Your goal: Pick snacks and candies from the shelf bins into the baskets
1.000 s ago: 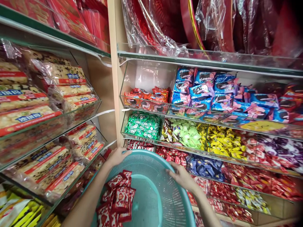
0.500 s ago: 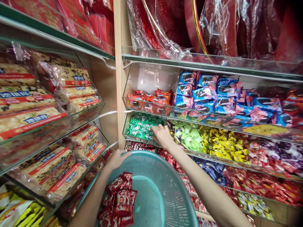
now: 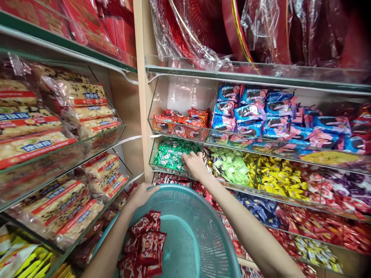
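Note:
My left hand is closed over the near-left part of the rim of a teal plastic basket. Inside the basket lies a pile of red-and-white packets, toward its left side. My right hand reaches over the basket into a shelf compartment. Its fingers are bent down at the right edge of a heap of green-wrapped candies, touching them. Whatever is between those fingertips is hidden behind the hand. Light green packets lie just right of this hand.
Clear shelf fronts border the hands above and below. Red-wrapped snacks and blue snack packs fill the shelf above. Yellow-wrapped candies lie farther right. Bagged pastries line the left shelves beside a wooden post.
The right hand has shifted very slightly left, its fingers still bent at the green-wrapped candies. My left hand keeps its place on the basket rim. The view has turned a little.

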Demonstrator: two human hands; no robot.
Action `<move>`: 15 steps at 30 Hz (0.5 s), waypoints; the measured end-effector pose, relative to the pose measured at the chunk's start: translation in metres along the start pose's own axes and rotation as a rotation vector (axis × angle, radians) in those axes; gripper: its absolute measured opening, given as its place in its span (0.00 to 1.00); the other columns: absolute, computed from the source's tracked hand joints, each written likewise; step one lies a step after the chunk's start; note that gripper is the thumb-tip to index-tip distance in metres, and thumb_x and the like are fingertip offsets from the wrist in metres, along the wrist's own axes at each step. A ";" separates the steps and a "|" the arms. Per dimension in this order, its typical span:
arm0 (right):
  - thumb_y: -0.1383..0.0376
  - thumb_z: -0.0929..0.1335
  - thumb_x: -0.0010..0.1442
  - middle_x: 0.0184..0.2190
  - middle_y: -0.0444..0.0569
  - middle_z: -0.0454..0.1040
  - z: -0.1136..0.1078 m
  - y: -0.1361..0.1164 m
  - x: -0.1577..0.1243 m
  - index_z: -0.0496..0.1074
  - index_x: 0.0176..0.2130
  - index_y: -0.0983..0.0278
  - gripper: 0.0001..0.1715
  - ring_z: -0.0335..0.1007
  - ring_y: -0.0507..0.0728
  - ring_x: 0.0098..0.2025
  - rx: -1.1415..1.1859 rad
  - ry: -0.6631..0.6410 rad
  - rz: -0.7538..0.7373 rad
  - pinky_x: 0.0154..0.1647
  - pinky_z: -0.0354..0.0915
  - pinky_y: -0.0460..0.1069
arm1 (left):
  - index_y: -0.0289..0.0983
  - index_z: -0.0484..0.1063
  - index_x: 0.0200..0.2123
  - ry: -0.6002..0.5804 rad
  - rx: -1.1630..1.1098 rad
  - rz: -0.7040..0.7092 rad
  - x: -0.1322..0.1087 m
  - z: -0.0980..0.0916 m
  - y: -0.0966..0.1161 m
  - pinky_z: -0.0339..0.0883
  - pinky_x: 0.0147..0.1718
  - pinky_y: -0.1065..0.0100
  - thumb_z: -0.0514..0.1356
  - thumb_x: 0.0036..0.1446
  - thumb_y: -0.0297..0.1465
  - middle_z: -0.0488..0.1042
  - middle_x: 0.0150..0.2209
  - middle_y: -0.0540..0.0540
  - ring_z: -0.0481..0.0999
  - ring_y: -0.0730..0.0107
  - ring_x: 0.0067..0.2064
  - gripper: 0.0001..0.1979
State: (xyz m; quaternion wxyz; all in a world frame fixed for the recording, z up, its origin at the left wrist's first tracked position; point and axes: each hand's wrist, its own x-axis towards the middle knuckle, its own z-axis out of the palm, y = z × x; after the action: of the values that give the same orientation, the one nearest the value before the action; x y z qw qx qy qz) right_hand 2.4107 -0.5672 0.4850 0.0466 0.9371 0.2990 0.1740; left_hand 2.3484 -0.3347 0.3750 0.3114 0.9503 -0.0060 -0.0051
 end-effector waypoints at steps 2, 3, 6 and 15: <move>0.71 0.62 0.59 0.39 0.56 0.75 0.001 0.001 0.001 0.63 0.41 0.66 0.07 0.62 0.62 0.44 0.020 0.000 0.010 0.41 0.47 0.55 | 0.38 0.73 0.25 0.005 0.015 -0.006 0.000 0.000 0.000 0.54 0.27 0.71 0.46 0.52 0.57 0.72 0.23 0.50 0.71 0.66 0.28 0.30; 0.71 0.63 0.59 0.39 0.55 0.75 0.001 0.001 0.001 0.63 0.41 0.66 0.07 0.62 0.62 0.44 0.032 0.008 0.013 0.41 0.47 0.55 | 0.38 0.74 0.25 0.007 0.022 -0.012 0.000 0.000 0.000 0.54 0.27 0.71 0.46 0.52 0.57 0.72 0.23 0.49 0.70 0.66 0.28 0.30; 0.70 0.63 0.60 0.39 0.54 0.74 -0.005 -0.001 -0.006 0.63 0.40 0.65 0.06 0.61 0.61 0.43 0.087 0.065 0.029 0.41 0.47 0.54 | 0.38 0.74 0.26 0.005 0.034 -0.026 0.000 -0.001 -0.002 0.54 0.27 0.71 0.46 0.52 0.57 0.73 0.23 0.49 0.71 0.66 0.28 0.31; 0.64 0.67 0.59 0.36 0.44 0.70 0.025 -0.069 -0.065 0.63 0.39 0.60 0.07 0.61 0.56 0.42 0.653 -0.127 -0.055 0.40 0.51 0.49 | 0.39 0.77 0.36 -0.043 0.001 -0.055 0.009 0.005 0.002 0.60 0.33 0.71 0.49 0.52 0.55 0.80 0.33 0.46 0.75 0.62 0.37 0.28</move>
State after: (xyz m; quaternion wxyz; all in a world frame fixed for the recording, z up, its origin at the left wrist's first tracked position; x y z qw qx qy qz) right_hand 2.3323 -0.5478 0.4289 -0.2329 0.9031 0.3606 0.0088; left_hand 2.3571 -0.3399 0.3722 0.3103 0.9500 0.0136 -0.0339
